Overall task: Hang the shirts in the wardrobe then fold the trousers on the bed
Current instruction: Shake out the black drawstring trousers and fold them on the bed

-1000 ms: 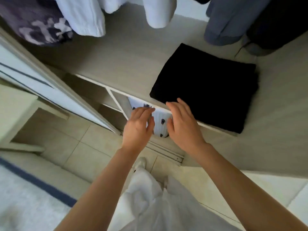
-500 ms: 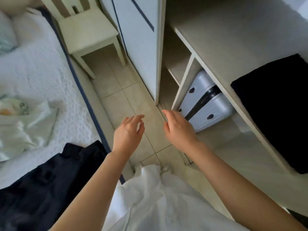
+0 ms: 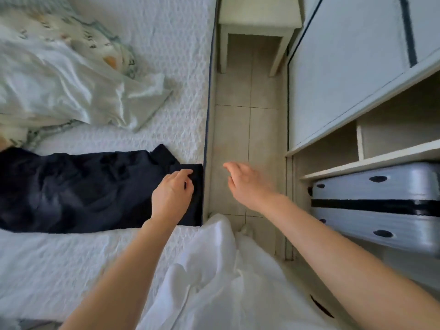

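While the dark trousers lie unfolded on the bed, one end at its edge nearest the wardrobe, folding seems not yet begun. The left hand curls over that end, grasp uncertain; the right hand, released, hovers over the floor.

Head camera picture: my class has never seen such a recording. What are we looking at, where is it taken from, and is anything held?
There is no machine here. A person wears one camera on the head, looking down at their own bare arms. Dark trousers lie unfolded on the white bed, beside a crumpled pale cloth. The left hand is over the trousers' end, fingers curled; whether it grips cannot be told. The right hand is open above the tiled floor, holding nothing. At right is a wardrobe with a suitcase under its shelf.
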The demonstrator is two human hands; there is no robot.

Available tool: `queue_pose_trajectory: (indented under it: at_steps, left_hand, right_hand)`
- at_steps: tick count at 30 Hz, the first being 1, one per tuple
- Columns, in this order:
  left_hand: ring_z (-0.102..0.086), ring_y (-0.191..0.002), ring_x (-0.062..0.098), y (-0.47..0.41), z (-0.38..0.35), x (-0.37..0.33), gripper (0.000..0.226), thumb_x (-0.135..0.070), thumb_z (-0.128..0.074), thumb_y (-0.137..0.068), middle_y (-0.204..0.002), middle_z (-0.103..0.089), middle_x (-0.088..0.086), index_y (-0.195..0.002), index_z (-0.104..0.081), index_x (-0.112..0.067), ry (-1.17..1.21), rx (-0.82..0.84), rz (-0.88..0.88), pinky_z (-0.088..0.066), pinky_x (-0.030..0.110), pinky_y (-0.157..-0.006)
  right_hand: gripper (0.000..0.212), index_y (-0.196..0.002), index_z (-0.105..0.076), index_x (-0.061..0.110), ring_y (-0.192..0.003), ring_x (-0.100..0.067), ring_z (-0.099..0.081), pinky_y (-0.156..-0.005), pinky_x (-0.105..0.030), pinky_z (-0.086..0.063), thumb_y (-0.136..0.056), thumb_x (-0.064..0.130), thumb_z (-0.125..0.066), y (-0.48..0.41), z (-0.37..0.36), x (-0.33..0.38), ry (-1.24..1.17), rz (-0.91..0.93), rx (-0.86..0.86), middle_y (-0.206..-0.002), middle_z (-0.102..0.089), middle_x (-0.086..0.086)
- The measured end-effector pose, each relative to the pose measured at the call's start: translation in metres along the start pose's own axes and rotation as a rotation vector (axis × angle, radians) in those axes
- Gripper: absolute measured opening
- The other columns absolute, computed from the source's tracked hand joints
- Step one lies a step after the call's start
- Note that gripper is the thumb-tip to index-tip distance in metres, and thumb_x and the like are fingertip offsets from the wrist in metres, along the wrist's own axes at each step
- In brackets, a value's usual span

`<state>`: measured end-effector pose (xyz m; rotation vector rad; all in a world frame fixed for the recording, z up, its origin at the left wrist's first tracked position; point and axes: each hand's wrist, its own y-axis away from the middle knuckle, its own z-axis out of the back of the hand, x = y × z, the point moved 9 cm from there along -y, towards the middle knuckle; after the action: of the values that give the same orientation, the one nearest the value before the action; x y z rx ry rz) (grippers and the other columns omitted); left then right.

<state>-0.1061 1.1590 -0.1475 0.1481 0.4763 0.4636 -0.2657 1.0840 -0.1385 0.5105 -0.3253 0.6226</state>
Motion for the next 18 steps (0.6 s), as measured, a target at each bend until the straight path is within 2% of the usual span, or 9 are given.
queue_pose_trajectory:
  at_steps: [6,9,12,15,18]
  left_hand:
    - [-0.058,-0.094,0.014,0.012,-0.004,0.066,0.032,-0.021,-0.046,-0.1,-0.1,-0.065,-0.009,-0.128,-0.06,-0.024,0.043,-0.028,0.333,-0.051,0.036,-0.066]
    - [-0.06,-0.093,0.015,0.025,-0.014,0.095,0.033,-0.021,-0.045,-0.099,-0.103,-0.066,-0.008,-0.129,-0.059,-0.024,0.119,-0.055,0.494,-0.052,0.037,-0.07]
    - [-0.062,-0.088,0.016,0.038,-0.025,0.125,0.034,-0.019,-0.047,-0.099,-0.102,-0.068,-0.005,-0.13,-0.059,-0.02,0.229,-0.098,0.62,-0.054,0.037,-0.074]
    - [-0.059,-0.074,0.011,0.051,-0.038,0.16,0.034,-0.018,-0.048,-0.098,-0.091,-0.063,-0.01,-0.131,-0.058,-0.019,0.312,-0.123,0.76,-0.054,0.035,-0.069]
    - [-0.06,-0.073,0.013,0.06,-0.052,0.199,0.033,-0.02,-0.049,-0.098,-0.093,-0.06,-0.013,-0.13,-0.057,-0.021,0.414,-0.14,0.885,-0.056,0.037,-0.067]
  right_hand:
    - [0.041,-0.139,-0.042,0.011,-0.124,-0.024,-0.046,-0.087,-0.032,-0.043,-0.099,0.01,-0.037,-0.054,-0.023,0.036,0.119,0.218,0.15,-0.136,-0.052,-0.006]
    - [0.041,-0.139,-0.042,0.01,-0.125,-0.025,-0.045,-0.095,-0.036,-0.043,-0.098,0.009,-0.036,-0.074,-0.041,0.051,0.156,0.311,0.237,-0.136,-0.052,-0.007]
    - [0.038,-0.135,-0.044,0.011,-0.118,-0.026,-0.05,-0.093,-0.041,-0.047,-0.098,0.011,-0.037,-0.094,-0.064,0.064,0.208,0.384,0.301,-0.127,-0.056,-0.007]
    - [0.038,-0.135,-0.045,0.012,-0.116,-0.026,-0.051,-0.094,-0.042,-0.047,-0.097,0.014,-0.039,-0.115,-0.088,0.077,0.24,0.415,0.36,-0.126,-0.057,-0.007]
    - [0.037,-0.134,-0.045,0.012,-0.115,-0.026,-0.051,-0.093,-0.042,-0.047,-0.098,0.015,-0.039,-0.137,-0.112,0.095,0.266,0.442,0.399,-0.126,-0.057,-0.006]
